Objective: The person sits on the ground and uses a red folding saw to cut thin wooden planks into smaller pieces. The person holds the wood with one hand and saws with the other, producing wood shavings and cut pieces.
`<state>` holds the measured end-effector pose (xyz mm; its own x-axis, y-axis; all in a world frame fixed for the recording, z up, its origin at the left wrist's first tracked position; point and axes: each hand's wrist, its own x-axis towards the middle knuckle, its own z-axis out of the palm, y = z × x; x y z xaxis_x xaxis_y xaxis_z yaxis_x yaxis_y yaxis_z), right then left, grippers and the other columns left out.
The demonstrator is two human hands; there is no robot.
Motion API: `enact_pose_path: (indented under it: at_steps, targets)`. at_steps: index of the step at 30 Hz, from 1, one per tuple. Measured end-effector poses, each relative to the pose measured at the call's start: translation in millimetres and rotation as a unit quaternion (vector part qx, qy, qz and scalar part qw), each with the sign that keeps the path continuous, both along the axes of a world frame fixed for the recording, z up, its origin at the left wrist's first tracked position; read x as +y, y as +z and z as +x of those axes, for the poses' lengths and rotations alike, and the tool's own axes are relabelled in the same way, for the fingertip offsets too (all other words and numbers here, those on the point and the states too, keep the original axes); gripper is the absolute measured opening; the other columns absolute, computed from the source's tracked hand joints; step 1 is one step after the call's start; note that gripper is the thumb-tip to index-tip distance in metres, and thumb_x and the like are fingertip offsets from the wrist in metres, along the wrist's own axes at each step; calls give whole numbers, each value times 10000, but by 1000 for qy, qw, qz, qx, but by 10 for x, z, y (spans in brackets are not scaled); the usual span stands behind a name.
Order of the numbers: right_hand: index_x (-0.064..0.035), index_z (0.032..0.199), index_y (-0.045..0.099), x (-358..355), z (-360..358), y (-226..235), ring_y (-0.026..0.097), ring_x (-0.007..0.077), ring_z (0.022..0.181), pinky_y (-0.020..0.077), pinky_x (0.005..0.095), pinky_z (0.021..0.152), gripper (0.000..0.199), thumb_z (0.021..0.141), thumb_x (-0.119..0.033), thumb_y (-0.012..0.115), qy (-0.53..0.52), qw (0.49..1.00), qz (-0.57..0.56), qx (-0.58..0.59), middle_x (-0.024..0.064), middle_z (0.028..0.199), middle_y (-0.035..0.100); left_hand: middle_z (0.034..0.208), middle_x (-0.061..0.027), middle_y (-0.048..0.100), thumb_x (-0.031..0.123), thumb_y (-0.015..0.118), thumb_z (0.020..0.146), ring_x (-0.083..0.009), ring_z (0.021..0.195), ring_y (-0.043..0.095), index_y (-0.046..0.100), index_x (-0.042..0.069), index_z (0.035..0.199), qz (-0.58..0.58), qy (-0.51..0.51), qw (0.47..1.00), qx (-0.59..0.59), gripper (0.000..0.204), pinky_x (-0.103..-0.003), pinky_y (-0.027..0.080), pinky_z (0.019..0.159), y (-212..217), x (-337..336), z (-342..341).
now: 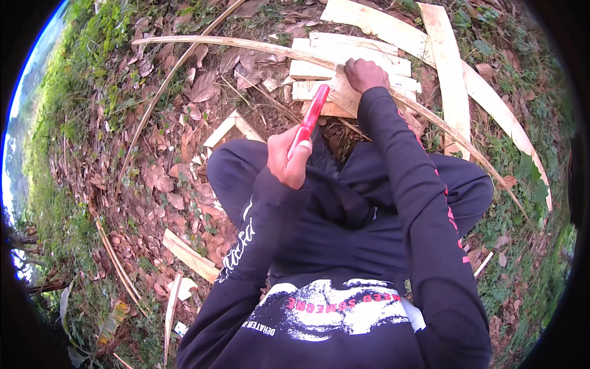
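The ground (153, 154) is bare earth with grass at its edges. Dry leaves (203, 86), pale wood slats (442, 55) and thin strips (117, 258) lie scattered on it.

Single head-worn fisheye view — steeply downward, close over the lap; leaf-strewn ground (153, 178) at the rim

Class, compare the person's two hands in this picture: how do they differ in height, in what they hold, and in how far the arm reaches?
1. The left hand is raised near the body, while the right hand is stretched forward, down at the wood.
2. The left hand grips a red-handled tool; the right hand holds a long thin pale strip against the stacked pale slats.
3. The left arm is bent, the right nearly straight.
Both are bare hands in dark sleeves.
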<state>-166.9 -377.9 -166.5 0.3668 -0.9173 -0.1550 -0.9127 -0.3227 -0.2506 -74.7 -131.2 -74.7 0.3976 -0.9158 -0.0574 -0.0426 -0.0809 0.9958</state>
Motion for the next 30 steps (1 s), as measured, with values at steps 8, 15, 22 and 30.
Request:
enact_pose_path:
  at_steps: [8,15,22,30]
  targets:
    - [-62,966,746,-59,-23,-114,678,396,949,504,463,893,536,942,-402,331,34,999,14,31,224,992,705,515,-140,410,152,531,824,-238,456,406,504,-31,695,-13,25,999,-20,226,-398,319,501,-43,-294,14]
    - [-36,1032,730,11,78,-12,657,418,1011,479,471,934,563,942,-404,313,22,997,42,54,251,1059,686,540,-124,460,159,537,813,-271,470,454,530,6,708,14,-1,1000,0,186,-396,372,545,192,346,105]
    - [-30,1086,710,-129,0,-213,635,428,1058,458,481,968,560,934,-421,338,45,996,36,71,266,1124,662,542,-181,463,167,542,808,-336,478,464,522,-30,704,-12,57,995,-78,223,-425,372,524,112,-210,64]
    - [-26,1066,710,-126,-42,-217,646,439,1015,473,481,948,548,950,-388,315,52,995,18,78,268,1056,678,545,-177,475,156,539,793,-302,473,486,555,-32,716,-15,48,996,-74,204,-405,389,526,201,-2,79]
